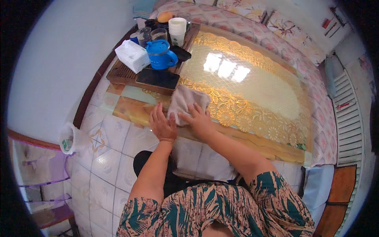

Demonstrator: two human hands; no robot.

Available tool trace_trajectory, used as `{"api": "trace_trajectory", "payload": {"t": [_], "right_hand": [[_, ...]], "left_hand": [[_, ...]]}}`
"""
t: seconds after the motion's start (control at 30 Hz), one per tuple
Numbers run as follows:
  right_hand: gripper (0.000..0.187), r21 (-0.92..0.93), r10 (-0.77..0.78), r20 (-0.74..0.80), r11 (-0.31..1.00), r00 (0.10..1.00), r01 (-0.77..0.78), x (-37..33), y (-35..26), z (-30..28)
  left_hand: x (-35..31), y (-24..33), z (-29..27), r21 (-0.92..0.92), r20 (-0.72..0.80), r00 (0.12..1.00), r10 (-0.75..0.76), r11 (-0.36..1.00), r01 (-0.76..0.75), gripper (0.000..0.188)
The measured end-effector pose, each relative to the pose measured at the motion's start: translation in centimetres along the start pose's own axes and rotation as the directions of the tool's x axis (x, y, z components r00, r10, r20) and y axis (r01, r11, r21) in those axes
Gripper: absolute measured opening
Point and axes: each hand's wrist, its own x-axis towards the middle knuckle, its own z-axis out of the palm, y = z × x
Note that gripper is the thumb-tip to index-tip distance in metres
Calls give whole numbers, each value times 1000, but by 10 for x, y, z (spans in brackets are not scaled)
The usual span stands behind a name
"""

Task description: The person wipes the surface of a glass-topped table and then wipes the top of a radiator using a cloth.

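Observation:
A crumpled light greyish-pink cloth (184, 99) lies on the near edge of the table (256, 83), which has a clear cover over a gold lace pattern. My right hand (198, 121) rests on the cloth's near right part with its fingers spread. Just left of the cloth, my left hand (162, 125) lies flat at the table's edge, fingers stretched out and the thumb side next to the cloth. Beyond the cloth, a black phone (158, 78) lies on the front of a brown tea tray (118, 75).
On the tray stand a tissue pack (132, 56), a blue lidded mug (159, 55), glasses (159, 34) and stacked paper cups (177, 29). A patterned sofa (229, 21) runs behind the table. A white bin (69, 138) stands on the tiled floor at left; a white radiator (347, 114) is at right.

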Motion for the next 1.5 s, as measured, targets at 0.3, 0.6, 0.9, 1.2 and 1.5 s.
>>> {"api": "trace_trajectory", "payload": {"t": [0.3,0.6,0.9,1.2,1.5], "right_hand": [[56,-1,-17,59,1000,998,17,-83,4,-2],[49,-4,238,45,971,970,-238,-176,29,-38],[33,-54,580,-188,799,792,-598,-268,109,-74],[33,-39,671,-628,479,394,-877,-365,248,-114],[86,4,856,-390,370,340,-929,-295,247,-59]], "left_hand": [[2,-43,23,116,234,972,20,992,-48,61],[12,-49,42,95,250,954,163,977,-192,57],[-20,60,80,-248,587,798,134,969,20,31],[-22,81,86,-47,537,828,161,986,-162,24],[-19,86,80,-56,531,834,148,989,-139,21]]}}
